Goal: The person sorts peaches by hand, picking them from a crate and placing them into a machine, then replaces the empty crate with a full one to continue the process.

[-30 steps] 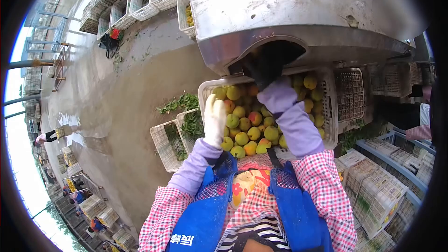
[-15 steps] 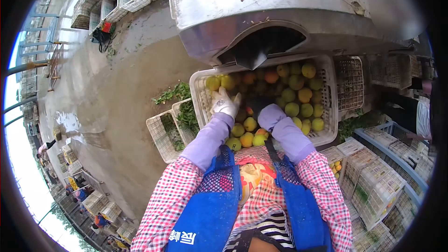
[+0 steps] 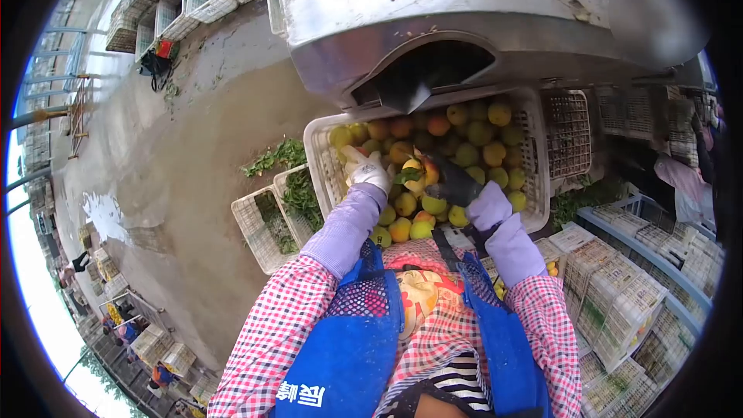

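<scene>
A white plastic crate full of yellow-green and reddish peaches stands in front of me. My right hand, in a black glove, is closed on a yellow-red peach with a green leaf on it, just above the other fruit. At the crate's left end is my left hand in a white glove. Its fingers reach over the peaches, apart, with no fruit visibly gripped. The glove hides whatever lies under its palm.
A metal machine with a dark chute opening overhangs the crate's far side. Crates holding leaves stand at left on the wet concrete floor. Stacked crates and a blue rail are at right, near another person.
My right hand has come up from among the peaches and moved right, now with a leafy peach in its fingers. My left hand stays at the crate's left end. The view has shifted slightly.
</scene>
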`<action>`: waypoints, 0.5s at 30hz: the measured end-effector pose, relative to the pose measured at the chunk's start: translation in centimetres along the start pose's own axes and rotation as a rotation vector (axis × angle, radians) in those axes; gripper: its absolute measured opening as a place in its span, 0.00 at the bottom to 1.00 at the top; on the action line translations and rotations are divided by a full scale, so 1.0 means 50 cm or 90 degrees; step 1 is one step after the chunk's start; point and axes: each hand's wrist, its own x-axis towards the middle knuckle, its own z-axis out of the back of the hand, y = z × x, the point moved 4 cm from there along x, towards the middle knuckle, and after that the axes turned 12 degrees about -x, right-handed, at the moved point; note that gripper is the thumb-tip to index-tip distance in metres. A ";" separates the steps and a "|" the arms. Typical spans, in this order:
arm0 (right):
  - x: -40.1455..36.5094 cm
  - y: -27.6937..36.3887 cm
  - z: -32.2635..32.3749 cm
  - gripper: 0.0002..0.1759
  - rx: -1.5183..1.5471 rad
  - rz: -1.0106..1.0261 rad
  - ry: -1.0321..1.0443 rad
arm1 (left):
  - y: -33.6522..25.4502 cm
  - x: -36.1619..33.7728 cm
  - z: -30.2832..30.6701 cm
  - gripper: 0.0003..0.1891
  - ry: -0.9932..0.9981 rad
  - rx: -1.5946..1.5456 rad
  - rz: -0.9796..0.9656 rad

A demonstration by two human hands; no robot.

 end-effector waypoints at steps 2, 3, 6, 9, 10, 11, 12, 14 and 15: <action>-0.002 0.060 -0.001 0.54 0.191 0.001 0.034 | -0.014 -0.015 0.021 0.34 0.027 0.130 -0.058; -0.007 0.088 -0.008 0.53 0.290 0.002 0.052 | -0.020 -0.028 0.040 0.31 0.015 0.139 -0.082; -0.026 0.077 -0.046 0.50 0.315 -0.088 -0.018 | -0.004 -0.025 0.049 0.23 0.030 0.147 -0.199; -0.021 0.101 -0.050 0.49 0.182 -0.010 -0.146 | 0.002 -0.036 0.077 0.23 0.070 0.084 -0.177; -0.019 0.112 -0.044 0.50 0.209 0.011 -0.172 | 0.007 -0.033 0.090 0.24 0.111 0.003 -0.149; -0.019 0.159 -0.027 0.50 0.236 0.031 -0.198 | 0.015 -0.033 0.104 0.25 0.152 -0.077 -0.121; -0.020 0.207 -0.008 0.50 0.265 0.050 -0.225 | 0.022 -0.036 0.113 0.26 0.195 -0.155 -0.093; 0.009 0.273 0.036 0.46 0.213 0.092 -0.270 | 0.008 -0.079 0.140 0.26 0.286 -0.428 -0.035; 0.033 0.287 0.052 0.45 0.167 0.115 -0.293 | 0.006 -0.093 0.157 0.26 0.343 -0.565 -0.032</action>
